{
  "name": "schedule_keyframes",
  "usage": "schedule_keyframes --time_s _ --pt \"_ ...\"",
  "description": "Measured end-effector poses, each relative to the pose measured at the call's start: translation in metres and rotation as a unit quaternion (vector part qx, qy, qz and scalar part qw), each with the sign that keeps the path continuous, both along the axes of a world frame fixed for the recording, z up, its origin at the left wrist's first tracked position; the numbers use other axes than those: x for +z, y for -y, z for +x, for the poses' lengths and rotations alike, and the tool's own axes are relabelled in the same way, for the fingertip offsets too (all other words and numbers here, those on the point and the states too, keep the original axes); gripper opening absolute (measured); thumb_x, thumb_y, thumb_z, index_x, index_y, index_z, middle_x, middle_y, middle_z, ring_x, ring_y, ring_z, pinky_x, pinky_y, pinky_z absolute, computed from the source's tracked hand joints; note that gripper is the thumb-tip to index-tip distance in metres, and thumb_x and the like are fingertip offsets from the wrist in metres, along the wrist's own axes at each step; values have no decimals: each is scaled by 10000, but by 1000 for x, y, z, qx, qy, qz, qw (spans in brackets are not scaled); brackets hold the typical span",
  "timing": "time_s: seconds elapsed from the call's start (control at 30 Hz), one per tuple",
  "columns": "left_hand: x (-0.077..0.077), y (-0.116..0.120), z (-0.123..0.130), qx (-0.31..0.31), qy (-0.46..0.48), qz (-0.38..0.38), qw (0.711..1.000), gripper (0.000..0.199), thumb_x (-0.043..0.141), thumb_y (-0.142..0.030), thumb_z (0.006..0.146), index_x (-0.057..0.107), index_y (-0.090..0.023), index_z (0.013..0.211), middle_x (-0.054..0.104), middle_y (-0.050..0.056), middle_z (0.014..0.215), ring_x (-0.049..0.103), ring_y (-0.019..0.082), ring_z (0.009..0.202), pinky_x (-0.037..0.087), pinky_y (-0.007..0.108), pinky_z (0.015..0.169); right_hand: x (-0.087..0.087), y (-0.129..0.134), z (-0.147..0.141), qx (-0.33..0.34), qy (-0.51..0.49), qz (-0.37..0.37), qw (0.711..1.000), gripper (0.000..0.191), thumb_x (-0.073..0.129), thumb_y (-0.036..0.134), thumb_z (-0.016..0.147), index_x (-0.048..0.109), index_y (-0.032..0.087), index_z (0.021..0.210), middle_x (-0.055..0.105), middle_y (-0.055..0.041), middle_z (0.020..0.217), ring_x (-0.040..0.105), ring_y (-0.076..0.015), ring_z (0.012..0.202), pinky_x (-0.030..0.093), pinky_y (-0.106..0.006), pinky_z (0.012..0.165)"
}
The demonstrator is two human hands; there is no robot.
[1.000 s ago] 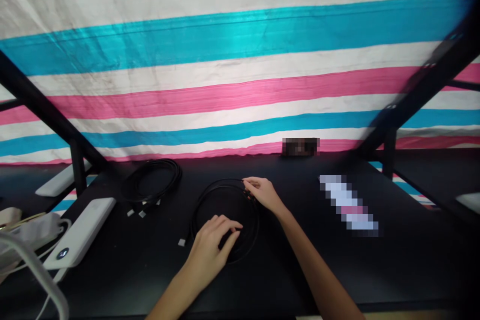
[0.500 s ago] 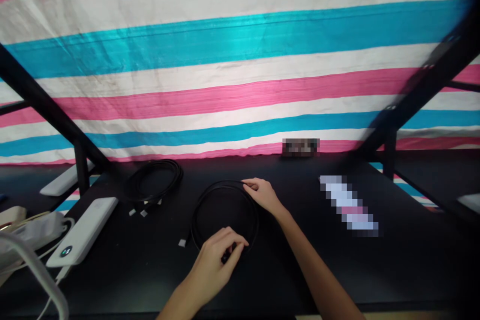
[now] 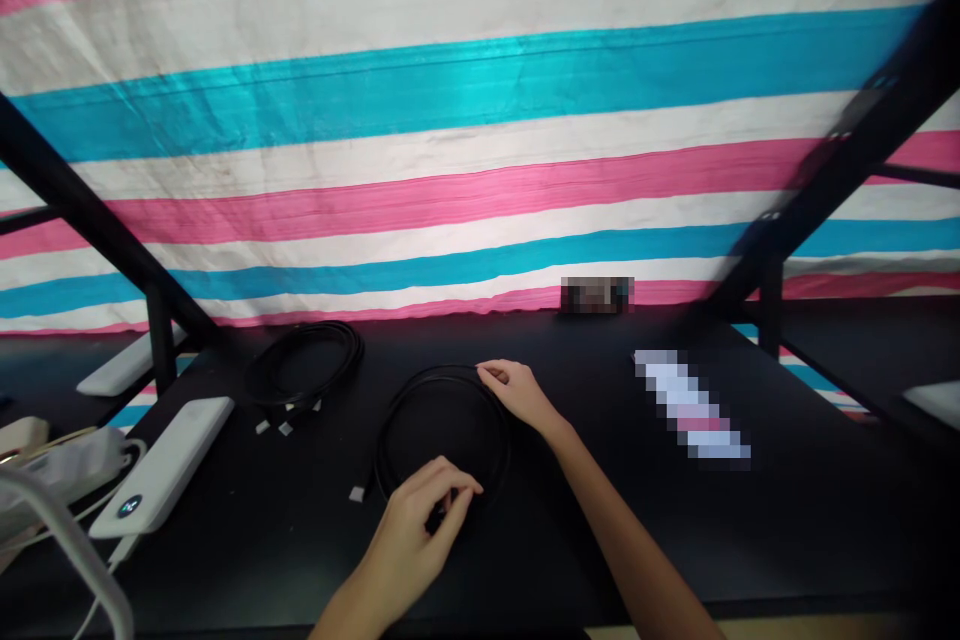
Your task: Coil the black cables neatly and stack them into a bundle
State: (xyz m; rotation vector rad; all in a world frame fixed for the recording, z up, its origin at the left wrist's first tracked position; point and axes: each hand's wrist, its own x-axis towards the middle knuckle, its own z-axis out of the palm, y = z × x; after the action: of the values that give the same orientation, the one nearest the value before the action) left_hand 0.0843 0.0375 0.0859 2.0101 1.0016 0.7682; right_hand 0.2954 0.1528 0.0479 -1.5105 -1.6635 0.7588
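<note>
A black cable (image 3: 382,420) lies in a round coil on the dark table, with a silvery connector (image 3: 358,494) sticking out at its left. My left hand (image 3: 431,515) is closed at the near side of the coil, thumb and fingers pinched on the cable, whose held part is mostly hidden in the palm. At the coil's far right edge, my right hand (image 3: 517,390) pinches the cable between thumb and fingertips. A second coiled black cable (image 3: 349,350) with several light connectors (image 3: 285,429) rests behind and to the left.
At the left are a white power bank (image 3: 169,465) with a plugged-in cable, a white power strip (image 3: 90,460) and a curved grey tube (image 3: 75,535). A blurred-out item (image 3: 690,405) lies at right; a small one (image 3: 596,295) stands at the back. Black frame bars flank the table.
Both hands have shifted slightly left in view along with the coil and surroundings. The dark part seen in my left hand is now more hidden. Both grips stay closed.
</note>
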Motion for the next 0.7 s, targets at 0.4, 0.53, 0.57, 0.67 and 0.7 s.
schedule_keyframes --time_s 0.4,0.53,0.57,0.67,0.7 --pt "-1 19 18 7 27 58 998 222 446 -209 924 656 -193 853 626 31 705 574 111 623 434 204 562 9 4 -4 25 -19 -10 999 333 565 353 832 722 164 1056 741 -87 954 687 -222 829 534 -339 757" --pt "-16 34 35 -61 9 207 976 156 514 -108 837 637 -199 807 676 5 670 622 115 579 475 214 569 12 4 4 24 10 -3 1000 290 561 331 834 733 167 1000 730 -93 973 677 -222 867 521 -342 789" --pt "-18 36 35 -63 -5 242 968 150 528 -95 822 631 -202 799 682 -2 667 628 119 576 484 222 579 13 5 8 30 17 -3 999 283 549 336 845 735 170 980 733 -86 959 679 -215 860 523 -330 780" --pt "-21 35 21 -37 -24 291 956 151 548 -73 815 620 -204 837 683 -7 678 624 117 578 490 217 570 17 9 27 63 44 -5 997 307 503 365 883 739 180 948 740 -61 868 683 -181 759 534 -284 697" --pt "-21 35 12 -18 -22 295 955 165 553 -71 820 622 -206 882 686 -3 708 626 116 601 494 213 587 18 10 38 71 59 -3 996 305 503 367 883 741 184 942 737 -54 848 679 -172 729 533 -273 674"
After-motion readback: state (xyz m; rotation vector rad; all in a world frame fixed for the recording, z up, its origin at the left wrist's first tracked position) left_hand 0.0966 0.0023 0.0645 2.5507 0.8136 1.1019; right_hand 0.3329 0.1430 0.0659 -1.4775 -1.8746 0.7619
